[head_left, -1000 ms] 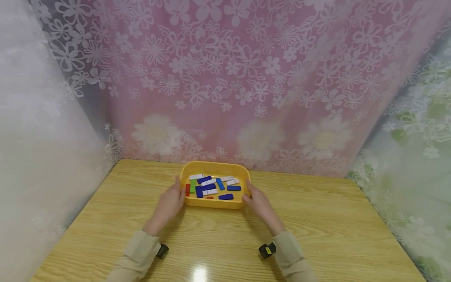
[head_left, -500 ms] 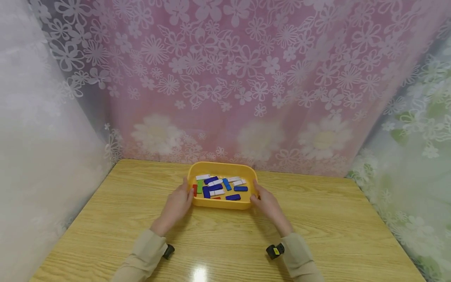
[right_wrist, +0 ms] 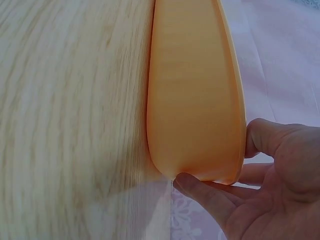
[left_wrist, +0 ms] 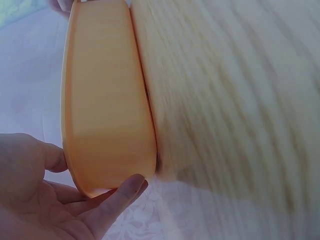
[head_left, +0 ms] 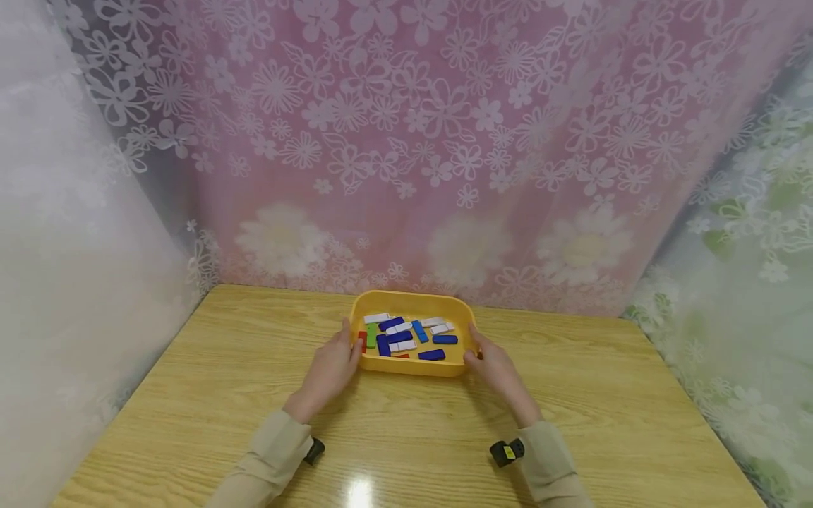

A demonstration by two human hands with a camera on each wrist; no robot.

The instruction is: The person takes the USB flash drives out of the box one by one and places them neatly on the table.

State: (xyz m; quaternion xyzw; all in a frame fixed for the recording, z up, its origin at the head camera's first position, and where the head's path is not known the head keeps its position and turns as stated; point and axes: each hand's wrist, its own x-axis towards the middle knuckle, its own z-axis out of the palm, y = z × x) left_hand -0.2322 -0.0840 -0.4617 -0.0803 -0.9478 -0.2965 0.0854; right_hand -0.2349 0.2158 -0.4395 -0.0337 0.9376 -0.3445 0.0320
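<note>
A pink flowered curtain (head_left: pixel 413 141) was seen behind the yellow tray (head_left: pixel 413 367), a wooden worktop (head_left: pixel 406 423) beneath it, the tray's ends were pinched between thumb and fingers by the left hand (head_left: pixel 330 368) and right hand (head_left: pixel 498 368), and white, blue, green and red pieces (head_left: pixel 400 337) were scattered inside it.
</note>
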